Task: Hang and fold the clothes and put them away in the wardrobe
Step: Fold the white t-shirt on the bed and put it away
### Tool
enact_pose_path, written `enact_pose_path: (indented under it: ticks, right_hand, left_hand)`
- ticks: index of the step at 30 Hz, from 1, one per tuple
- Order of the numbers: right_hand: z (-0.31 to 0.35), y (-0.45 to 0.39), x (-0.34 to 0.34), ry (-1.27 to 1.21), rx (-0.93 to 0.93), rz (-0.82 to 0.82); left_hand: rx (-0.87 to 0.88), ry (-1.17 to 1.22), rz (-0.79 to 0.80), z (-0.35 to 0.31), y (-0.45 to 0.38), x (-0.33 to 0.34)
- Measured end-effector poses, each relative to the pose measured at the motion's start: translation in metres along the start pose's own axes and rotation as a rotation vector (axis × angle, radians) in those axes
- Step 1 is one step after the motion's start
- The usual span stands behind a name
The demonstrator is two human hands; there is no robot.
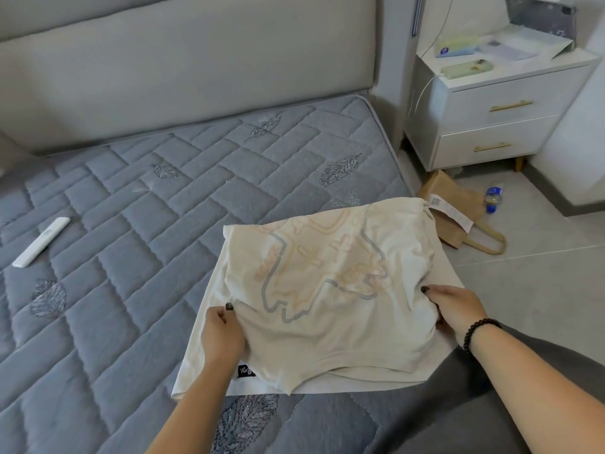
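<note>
Garment: a cream T-shirt (327,290) lies on the grey quilted mattress (131,224) near its right edge, turned inside out by the look of it, with the print showing faintly through and a care label (450,213) sticking out at the far right corner.
State of fold: it seems partly folded already, the upper layer lying short of a wider layer beneath it at the near edge.
Left hand (221,332): its fingers are curled and pinch the cloth at the left side, thumb on top.
Right hand (455,308): its fingers are bunched into the fabric at the right side, gripping a gather of it; a dark bead bracelet (479,334) sits on the wrist.
Step in hand: I judge she is squaring or drawing the folded shirt toward herself before the next fold.
How to do it well: keep both grips level so the sides stay parallel, pull the cloth taut enough to flatten the creases round the right hand, and tuck the label in before folding over.
Risk: the right side hangs close to the mattress edge and could slip off.
Nearby: a white remote (41,242) lies well apart on the left; a white nightstand (491,109) and a paper bag (455,204) stand beyond the bed.
Wardrobe: not in view.
</note>
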State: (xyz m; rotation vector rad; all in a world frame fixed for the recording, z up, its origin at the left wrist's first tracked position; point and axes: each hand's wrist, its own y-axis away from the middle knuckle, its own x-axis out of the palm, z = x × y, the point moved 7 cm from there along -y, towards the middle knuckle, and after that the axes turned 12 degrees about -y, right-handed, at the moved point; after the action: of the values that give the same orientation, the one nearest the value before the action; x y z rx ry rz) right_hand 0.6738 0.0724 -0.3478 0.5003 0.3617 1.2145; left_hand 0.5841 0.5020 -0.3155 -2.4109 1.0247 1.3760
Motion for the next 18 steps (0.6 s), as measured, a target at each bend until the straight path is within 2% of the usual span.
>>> enact_pose_path:
  ticks: [4, 6, 8, 11, 14, 18]
  right_hand:
    - [-0.004, -0.002, -0.028, -0.109, 0.022, -0.21]
    - [-0.012, -0.001, -0.047, -0.212, 0.114, -0.307]
    - [-0.022, 0.004, -0.059, -0.258, 0.208, -0.332]
    - [-0.03, 0.013, -0.055, -0.307, 0.278, -0.233]
    - [-0.019, 0.017, -0.045, -0.415, 0.226, -0.137]
    - [-0.014, 0.03, -0.029, -0.22, 0.254, 0.0]
  left_hand:
    - [-0.112, 0.052, -0.113, 0.033, 0.009, -0.015]
    - [-0.153, 0.045, -0.135, 0.045, 0.016, -0.019]
    - [-0.14, 0.017, -0.122, 0.05, 0.021, -0.018]
    - [-0.088, -0.025, -0.071, 0.049, 0.023, -0.017]
    - [-0.032, -0.011, -0.02, 0.04, 0.018, -0.014]
    - [-0.041, -0.01, -0.006, 0.034, 0.016, -0.009]
